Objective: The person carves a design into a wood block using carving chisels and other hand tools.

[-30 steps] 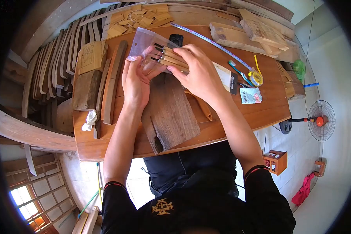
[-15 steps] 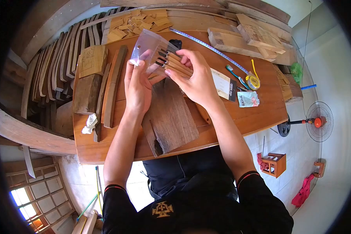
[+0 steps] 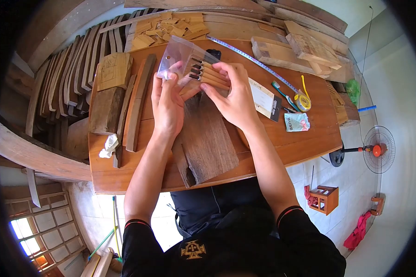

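A clear plastic pouch (image 3: 174, 51) is pinched at its lower left edge by my left hand (image 3: 168, 105), thumb in front and fingers behind. My right hand (image 3: 237, 94) grips a row of several wood carving chisels (image 3: 213, 77) by their light wooden handles. Their dark ends point left, overlapping the right part of the pouch in this view. Both hands are raised over a dark wooden board (image 3: 208, 143), which lies at the front of the table with a cracked, rough lower left end.
On the table (image 3: 312, 147), to the right, lie a printed card (image 3: 262, 99), a toothbrush (image 3: 282, 92), a yellow tape measure (image 3: 302, 101) with its blade out, and a small BEAR packet (image 3: 296, 122). Wood blocks (image 3: 107, 111), strips (image 3: 138, 106) and crumpled tissue (image 3: 109, 146) sit left.
Both hands keep their grip on the pouch and chisels, with only a slight shift. The whole view has moved a little to the right.
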The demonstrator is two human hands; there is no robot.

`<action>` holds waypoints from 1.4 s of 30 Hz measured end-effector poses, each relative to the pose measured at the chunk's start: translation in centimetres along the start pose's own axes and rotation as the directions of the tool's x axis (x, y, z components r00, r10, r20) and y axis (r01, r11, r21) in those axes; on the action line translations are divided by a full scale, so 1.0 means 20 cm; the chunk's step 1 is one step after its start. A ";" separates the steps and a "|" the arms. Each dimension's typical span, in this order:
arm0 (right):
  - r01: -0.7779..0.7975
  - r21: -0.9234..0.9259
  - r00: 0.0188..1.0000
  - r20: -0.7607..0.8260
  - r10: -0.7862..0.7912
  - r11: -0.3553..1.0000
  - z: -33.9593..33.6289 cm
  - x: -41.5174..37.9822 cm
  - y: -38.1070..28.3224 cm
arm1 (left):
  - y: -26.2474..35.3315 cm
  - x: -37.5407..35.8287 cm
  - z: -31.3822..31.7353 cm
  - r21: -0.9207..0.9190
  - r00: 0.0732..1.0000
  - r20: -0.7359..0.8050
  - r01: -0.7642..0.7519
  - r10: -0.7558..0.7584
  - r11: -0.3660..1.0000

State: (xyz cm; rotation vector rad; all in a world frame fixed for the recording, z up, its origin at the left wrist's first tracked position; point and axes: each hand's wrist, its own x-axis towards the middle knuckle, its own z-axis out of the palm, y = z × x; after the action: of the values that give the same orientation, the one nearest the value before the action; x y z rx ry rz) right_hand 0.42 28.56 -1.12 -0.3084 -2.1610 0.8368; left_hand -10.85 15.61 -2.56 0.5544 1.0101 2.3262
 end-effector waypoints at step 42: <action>0.067 -0.082 0.976 -0.202 -0.083 0.994 0.06 -0.11 0.01 | -0.01 0.01 -0.03 0.087 0.993 0.089 -0.079 0.071 0.993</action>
State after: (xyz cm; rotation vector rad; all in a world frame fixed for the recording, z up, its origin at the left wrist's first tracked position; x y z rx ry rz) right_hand 1.03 27.16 -3.14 -0.3336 -2.0001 0.6531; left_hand -11.23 15.56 -3.01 0.7340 1.0749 2.3089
